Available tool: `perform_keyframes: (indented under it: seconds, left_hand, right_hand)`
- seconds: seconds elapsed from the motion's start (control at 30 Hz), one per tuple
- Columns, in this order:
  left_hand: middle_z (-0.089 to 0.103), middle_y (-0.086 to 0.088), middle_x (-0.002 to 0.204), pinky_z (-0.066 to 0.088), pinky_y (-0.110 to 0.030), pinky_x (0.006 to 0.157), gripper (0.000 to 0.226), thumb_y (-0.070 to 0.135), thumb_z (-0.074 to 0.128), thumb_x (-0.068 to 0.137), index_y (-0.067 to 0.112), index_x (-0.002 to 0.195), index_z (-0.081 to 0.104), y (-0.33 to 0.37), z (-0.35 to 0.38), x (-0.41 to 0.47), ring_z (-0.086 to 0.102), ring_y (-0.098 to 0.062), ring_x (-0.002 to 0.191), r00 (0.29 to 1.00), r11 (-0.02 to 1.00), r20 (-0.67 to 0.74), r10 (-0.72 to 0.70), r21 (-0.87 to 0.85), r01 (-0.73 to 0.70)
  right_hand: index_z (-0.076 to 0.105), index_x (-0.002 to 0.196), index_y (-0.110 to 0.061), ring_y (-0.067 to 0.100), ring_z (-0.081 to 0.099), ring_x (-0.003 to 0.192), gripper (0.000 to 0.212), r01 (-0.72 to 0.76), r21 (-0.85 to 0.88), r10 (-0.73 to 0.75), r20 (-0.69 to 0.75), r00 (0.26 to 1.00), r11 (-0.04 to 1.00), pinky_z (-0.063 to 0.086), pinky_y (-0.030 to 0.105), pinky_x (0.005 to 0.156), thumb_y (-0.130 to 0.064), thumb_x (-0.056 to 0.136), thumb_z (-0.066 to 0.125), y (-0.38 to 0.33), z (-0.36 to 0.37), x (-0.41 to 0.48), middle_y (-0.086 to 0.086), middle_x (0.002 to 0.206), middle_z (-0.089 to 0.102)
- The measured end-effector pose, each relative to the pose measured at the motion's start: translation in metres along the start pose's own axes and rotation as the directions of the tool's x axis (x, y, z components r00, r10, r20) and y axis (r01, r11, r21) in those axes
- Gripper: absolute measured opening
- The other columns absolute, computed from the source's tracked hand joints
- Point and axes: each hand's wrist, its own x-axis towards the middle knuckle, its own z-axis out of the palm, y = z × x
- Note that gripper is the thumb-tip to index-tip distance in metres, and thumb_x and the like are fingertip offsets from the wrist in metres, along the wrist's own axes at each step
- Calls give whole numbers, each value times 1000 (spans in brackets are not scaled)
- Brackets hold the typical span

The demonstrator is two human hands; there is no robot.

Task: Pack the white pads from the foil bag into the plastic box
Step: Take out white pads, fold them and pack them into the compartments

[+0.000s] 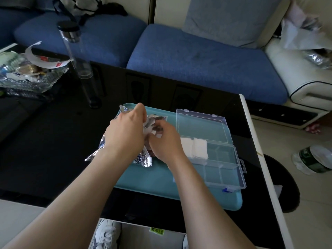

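Left hand (pixel 125 133) grips the foil bag (pixel 100 149). We can't tell if the right hand (pixel 165 141), at its mouth, holds anything. Two white pads (pixel 195 147) sit in the plastic box (pixel 224 170).

Black table (pixel 53 150): teal tray (pixel 152 180), tall clear bottle (pixel 79 56) (black cap), cluttered glass dish (pixel 27 83)

a teal tray (pixel 156 178) lies on a black glass table (pixel 53 141). a tall clear bottle (pixel 79 56) with a black cap stands upright at the table's far left, near a glass dish (pixel 27 81) piled with wrappers. behind the table is a blue sofa (pixel 197 56) with a grey pillow (pixel 231 18). a plastic water bottle (pixel 312 159) lies on the floor at right. a white sneaker (pixel 106 234) shows below the near edge.
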Motion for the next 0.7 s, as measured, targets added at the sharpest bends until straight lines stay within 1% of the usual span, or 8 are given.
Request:
perform_keyframes:
  seconds: [0.1, 0.2, 0.27, 0.37, 0.43, 0.5, 0.6, 0.7]
  left_hand:
    - [52, -6, 117, 39, -36, 62, 34, 0, 57, 89, 23, 113, 55, 0, -1, 0, 54, -32, 76, 999, 1000, 41, 9, 19, -10]
    - [49, -5, 129, 42, -36, 67, 30, 12, 58, 96, 29, 121, 60, 2, 2, 0, 58, -32, 89, 998, 999, 67, 10, 38, -13]
    - [50, -5, 131, 44, -38, 72, 28, 24, 54, 100, 31, 126, 63, 2, 5, 1, 60, -35, 103, 998, 1000, 56, 6, 26, -7]
    - [50, -4, 131, 44, -39, 78, 36, 36, 58, 96, 34, 131, 65, 4, 7, 0, 58, -37, 113, 999, 1000, 53, -13, 18, 12]
    - [48, -5, 131, 46, -42, 89, 41, 46, 62, 91, 34, 130, 67, 8, 7, 0, 54, -39, 118, 998, 1000, 68, -19, -5, 20]
    - [48, -7, 131, 44, -45, 101, 47, 56, 65, 87, 31, 127, 70, 10, 8, 1, 53, -40, 121, 998, 1000, 69, -4, -31, 6]
    - [48, -5, 135, 44, -48, 105, 48, 58, 69, 88, 32, 129, 69, 10, 11, 2, 52, -37, 126, 996, 998, 66, 55, -16, -54]
    - [48, -4, 139, 39, -49, 108, 39, 57, 67, 93, 37, 127, 70, 10, 15, 3, 48, -37, 129, 996, 996, 43, 82, 19, -83]
  right_hand:
    - [77, 106, -24, 20, 74, 91, 20, -54, 30, 56, -95, 994, 998, 64, 43, 82, -21, 89, 66, 2, -3, 2, -3, 100, 76]
    - [80, 94, -21, 18, 75, 80, 9, -66, 20, 69, -175, 982, 998, 65, 38, 72, -17, 91, 73, 4, -9, 4, -1, 89, 77]
    - [81, 89, -20, 16, 73, 77, 9, -46, -13, 42, -216, 975, 999, 63, 36, 69, -15, 92, 74, 3, -15, 4, -1, 85, 77]
    - [79, 87, -18, 20, 72, 83, 7, -4, -82, -18, -257, 966, 997, 61, 38, 74, -16, 93, 75, -1, -22, 3, -1, 85, 75]
    - [77, 88, -18, 24, 71, 84, 6, 26, -145, -65, -270, 961, 989, 61, 42, 73, -15, 91, 73, -3, -24, 2, 1, 84, 74]
    - [75, 88, -20, 24, 70, 80, 8, 58, -202, -112, -267, 957, 978, 61, 43, 70, -13, 89, 70, -2, -26, 2, 3, 83, 73]
    - [76, 93, -21, 22, 70, 81, 12, 79, -250, -143, -251, 957, 965, 61, 40, 72, -14, 93, 67, -4, -34, 0, 4, 87, 74]
    - [79, 99, -21, 17, 68, 84, 14, 146, -272, -215, -244, 945, 951, 55, 28, 73, -13, 95, 68, -7, -46, -2, 1, 91, 75]
